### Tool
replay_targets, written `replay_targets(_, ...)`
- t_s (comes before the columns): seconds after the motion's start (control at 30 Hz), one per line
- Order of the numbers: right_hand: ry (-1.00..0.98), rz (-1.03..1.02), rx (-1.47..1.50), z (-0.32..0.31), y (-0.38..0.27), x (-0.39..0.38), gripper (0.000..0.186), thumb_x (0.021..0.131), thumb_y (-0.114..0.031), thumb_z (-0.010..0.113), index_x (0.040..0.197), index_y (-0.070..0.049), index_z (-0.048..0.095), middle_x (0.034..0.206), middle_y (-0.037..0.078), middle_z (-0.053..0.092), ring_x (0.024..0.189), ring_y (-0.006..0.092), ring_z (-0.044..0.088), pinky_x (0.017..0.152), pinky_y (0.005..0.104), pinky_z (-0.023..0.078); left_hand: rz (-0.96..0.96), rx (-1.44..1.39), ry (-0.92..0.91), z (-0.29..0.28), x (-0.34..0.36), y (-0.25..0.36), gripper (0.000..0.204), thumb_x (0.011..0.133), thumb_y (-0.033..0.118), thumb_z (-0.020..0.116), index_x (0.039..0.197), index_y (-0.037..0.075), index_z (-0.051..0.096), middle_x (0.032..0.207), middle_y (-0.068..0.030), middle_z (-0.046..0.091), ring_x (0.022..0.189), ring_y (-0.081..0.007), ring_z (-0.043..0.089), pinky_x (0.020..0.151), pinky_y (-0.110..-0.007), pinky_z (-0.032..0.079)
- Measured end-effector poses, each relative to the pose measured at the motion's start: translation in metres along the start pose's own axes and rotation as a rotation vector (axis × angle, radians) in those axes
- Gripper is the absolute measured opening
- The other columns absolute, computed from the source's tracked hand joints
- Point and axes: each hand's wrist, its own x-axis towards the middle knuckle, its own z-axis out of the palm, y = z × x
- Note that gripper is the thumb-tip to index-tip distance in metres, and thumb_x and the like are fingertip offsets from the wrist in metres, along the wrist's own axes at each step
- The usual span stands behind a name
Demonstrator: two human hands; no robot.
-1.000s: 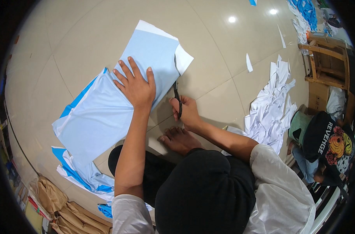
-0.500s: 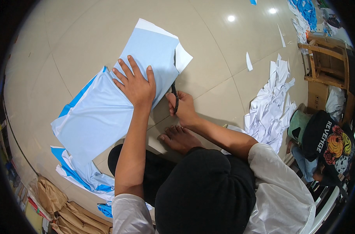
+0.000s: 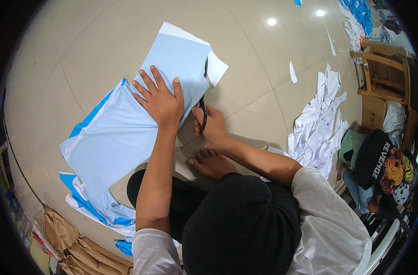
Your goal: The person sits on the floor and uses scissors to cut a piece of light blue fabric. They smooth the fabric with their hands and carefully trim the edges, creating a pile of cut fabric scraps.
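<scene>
Light blue fabric (image 3: 112, 137) lies spread on the tiled floor, with white cloth showing beneath its far end. My left hand (image 3: 161, 101) rests flat on it, fingers spread. At the fabric's right edge, my right hand (image 3: 213, 126) grips black-handled scissors (image 3: 203, 106) by the loops. Their blades run along that edge and are partly covered by the cloth. A white flap of cloth (image 3: 217, 68) sticks out to the right beyond the blade tips; whether it is still joined cannot be seen. My bare foot (image 3: 212, 163) is just below my right hand.
A heap of white fabric scraps (image 3: 317, 121) lies to the right, with slim white offcuts (image 3: 292, 72) farther off. Blue and white cloth (image 3: 99, 201) sits lower left, near brown paper (image 3: 62, 231). At right are a wooden stool (image 3: 385, 59) and another person in a black printed shirt (image 3: 378, 160).
My right hand and the scissors have shifted slightly left, closer to the fabric. The white flap sits a touch farther right. My left hand has stayed in place.
</scene>
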Motion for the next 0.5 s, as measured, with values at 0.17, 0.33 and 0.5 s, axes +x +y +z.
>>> replay_targets(0.17,0.029,-0.034,0.037,0.005,-0.003,0.006,0.030,0.098,-0.026,0.080,0.086,-0.003,0.063,0.070,0.005,0.062,0.055,0.0153,0.058,0.050,0.0327,0.044,-0.002,-0.010,-0.001,-0.001,0.000,0.003,0.083,0.112,0.058,0.046,0.175,0.007,0.032,0.180,-0.0304,0.024,0.162,-0.0632,0.018,0.128,-0.077,0.015)
replay_targets(0.33,0.038,0.003,0.058,0.010,-0.005,0.006,0.030,0.098,-0.027,0.080,0.090,-0.004,0.064,0.072,0.004,0.062,0.056,0.0146,0.057,0.051,0.0318,0.044,-0.002,-0.008,0.005,-0.002,-0.001,0.002,0.082,0.111,0.057,0.047,0.175,0.007,0.033,0.180,-0.0306,0.025,0.162,-0.0633,0.019,0.128,-0.077,0.016)
replay_targets(0.5,0.016,0.017,0.061,0.014,-0.004,0.006,0.029,0.099,-0.028,0.080,0.094,-0.005,0.063,0.075,0.002,0.061,0.057,0.0141,0.057,0.052,0.0312,0.046,0.005,-0.001,0.009,-0.001,-0.001,0.002,0.082,0.111,0.058,0.046,0.175,0.007,0.033,0.179,-0.0309,0.025,0.161,-0.0640,0.020,0.127,-0.077,0.016)
